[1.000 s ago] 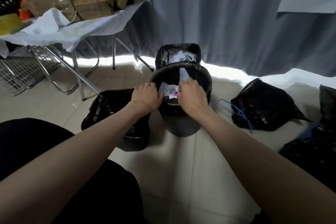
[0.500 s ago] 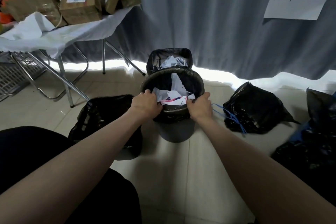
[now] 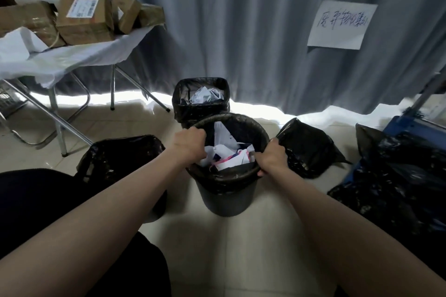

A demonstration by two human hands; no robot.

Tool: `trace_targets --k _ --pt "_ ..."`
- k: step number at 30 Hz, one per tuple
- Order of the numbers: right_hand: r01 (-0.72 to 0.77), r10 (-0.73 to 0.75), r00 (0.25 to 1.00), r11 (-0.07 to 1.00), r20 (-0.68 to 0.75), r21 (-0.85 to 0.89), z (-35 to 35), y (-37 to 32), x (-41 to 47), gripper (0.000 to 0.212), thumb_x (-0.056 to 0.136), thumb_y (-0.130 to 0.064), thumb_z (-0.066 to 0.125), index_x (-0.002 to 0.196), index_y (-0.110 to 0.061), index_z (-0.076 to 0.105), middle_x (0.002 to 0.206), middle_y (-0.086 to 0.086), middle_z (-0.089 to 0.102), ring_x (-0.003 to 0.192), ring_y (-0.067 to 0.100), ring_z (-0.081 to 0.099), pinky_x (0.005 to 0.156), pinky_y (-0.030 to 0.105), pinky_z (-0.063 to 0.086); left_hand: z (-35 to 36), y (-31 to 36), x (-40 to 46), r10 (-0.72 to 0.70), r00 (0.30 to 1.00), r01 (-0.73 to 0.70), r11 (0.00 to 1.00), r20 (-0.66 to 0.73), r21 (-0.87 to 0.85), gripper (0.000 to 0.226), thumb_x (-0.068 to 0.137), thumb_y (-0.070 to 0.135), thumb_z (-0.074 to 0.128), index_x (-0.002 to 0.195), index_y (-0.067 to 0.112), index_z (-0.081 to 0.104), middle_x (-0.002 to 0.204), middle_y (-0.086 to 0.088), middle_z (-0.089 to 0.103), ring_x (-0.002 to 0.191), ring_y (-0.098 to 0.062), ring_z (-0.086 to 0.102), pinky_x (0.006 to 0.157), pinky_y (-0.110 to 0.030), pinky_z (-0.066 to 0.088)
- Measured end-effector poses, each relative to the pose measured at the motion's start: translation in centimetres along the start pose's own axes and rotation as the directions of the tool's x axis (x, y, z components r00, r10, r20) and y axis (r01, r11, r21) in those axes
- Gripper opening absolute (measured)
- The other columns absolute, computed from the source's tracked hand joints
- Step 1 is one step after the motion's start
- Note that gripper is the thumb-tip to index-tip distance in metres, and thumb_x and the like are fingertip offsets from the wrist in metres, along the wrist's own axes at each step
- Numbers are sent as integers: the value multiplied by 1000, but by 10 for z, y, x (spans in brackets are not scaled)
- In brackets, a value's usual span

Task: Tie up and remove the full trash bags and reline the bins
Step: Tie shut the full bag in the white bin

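Note:
A round dark bin stands on the floor in front of me, lined with a black trash bag folded over its rim and filled with white paper scraps. My left hand grips the bag's edge at the left rim. My right hand grips the bag's edge at the right rim. Behind it stands a second lined bin, square, also holding paper. A third bin with a black liner sits to the left, partly hidden by my left arm.
A tied black bag lies right of the round bin, and more black bags are heaped at far right beside a blue object. A folding table with cardboard parcels stands at back left. A grey curtain hangs behind.
Both hands moved apart from the middle of the bin's near rim to its left and right sides. The view has tilted up a little.

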State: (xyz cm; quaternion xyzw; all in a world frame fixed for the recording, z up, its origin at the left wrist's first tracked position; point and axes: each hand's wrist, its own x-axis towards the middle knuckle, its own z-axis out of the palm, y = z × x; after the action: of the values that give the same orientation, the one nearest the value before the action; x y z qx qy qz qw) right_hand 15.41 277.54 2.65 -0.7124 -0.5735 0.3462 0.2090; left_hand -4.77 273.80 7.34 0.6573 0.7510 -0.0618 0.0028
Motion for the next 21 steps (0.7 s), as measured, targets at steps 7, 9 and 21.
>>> trace_targets --k 7,9,21 --pt "-8 7 1000 996 -18 -84 -61 62 -30 38 83 -19 68 109 -9 42 108 16 60 69 33 65 27 17 34 -17 83 -9 181 982 -181 983 55 -12 33 81 35 67 107 16 60 109 -6 60 101 -28 61 72 -33 44" --pt "-13 9 1000 991 -27 -131 -75 78 -36 40 83 -18 68 112 -8 42 110 18 59 86 37 64 27 17 32 -23 99 -10 238 968 -237 971 77 -30 34 78 42 66 100 17 60 102 -4 60 91 -26 59 69 -33 42" --pt "-70 51 997 932 -64 -356 -116 126 -43 43 85 -24 62 122 -9 45 121 19 55 111 41 56 85 39 45 -31 145 27 517 850 -526 845 103 96 31 85 32 61 109 14 57 109 -7 60 95 -26 58 67 -32 41"
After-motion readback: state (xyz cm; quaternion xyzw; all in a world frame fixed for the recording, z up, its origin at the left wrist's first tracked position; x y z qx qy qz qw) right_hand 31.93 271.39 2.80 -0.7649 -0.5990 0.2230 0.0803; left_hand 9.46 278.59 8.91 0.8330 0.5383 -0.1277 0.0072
